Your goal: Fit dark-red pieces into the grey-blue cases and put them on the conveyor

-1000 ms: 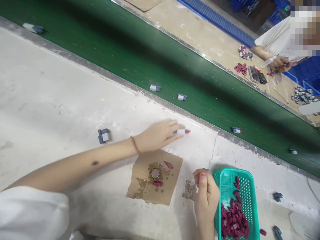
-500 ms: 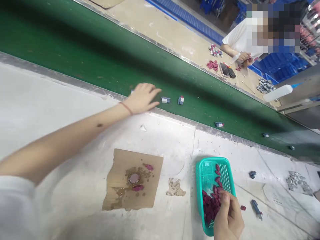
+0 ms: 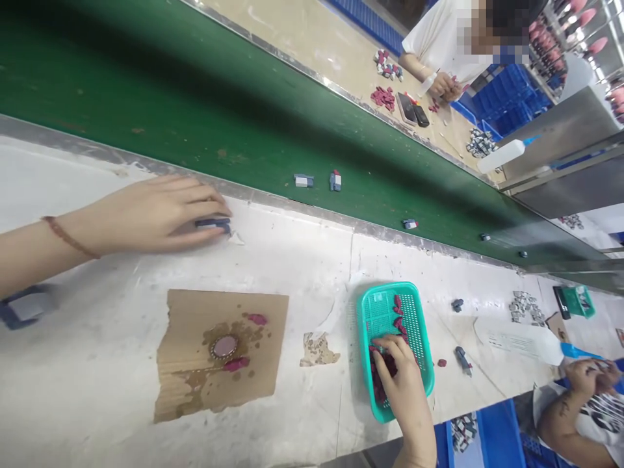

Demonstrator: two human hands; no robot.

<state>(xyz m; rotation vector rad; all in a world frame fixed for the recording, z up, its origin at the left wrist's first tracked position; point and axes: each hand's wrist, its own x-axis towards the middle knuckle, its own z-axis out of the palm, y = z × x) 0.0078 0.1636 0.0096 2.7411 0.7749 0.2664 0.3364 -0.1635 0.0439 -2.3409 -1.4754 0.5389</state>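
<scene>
My left hand (image 3: 163,214) rests over the near side of the white table, thumb and fingers closed around a dark grey plastic part (image 3: 213,224). Near its wrist lies a blurred grey-and-white part (image 3: 26,307). My right hand (image 3: 402,377) reaches into a green plastic basket (image 3: 427,364), thumb and fingertips close together on a dark red plastic piece (image 3: 373,348); the palm hides part of the pile. Left of the basket, a cardboard sheet (image 3: 273,344) carries two reddish pieces (image 3: 236,364) and a small round dish (image 3: 225,347), with wet stains around them.
Beyond the table runs a green conveyor belt (image 3: 244,143) with several grey-and-white parts (image 3: 303,181). A co-worker (image 3: 439,45) handles pieces across it; another person's hands (image 3: 589,374) show at right. A white bottle (image 3: 524,339), loose parts (image 3: 463,361) and a blue bin (image 3: 502,429) are nearby.
My left hand has come back from the belt onto the table, with a grey part in its fingers. My right hand has moved deeper into the basket. The view has shifted right.
</scene>
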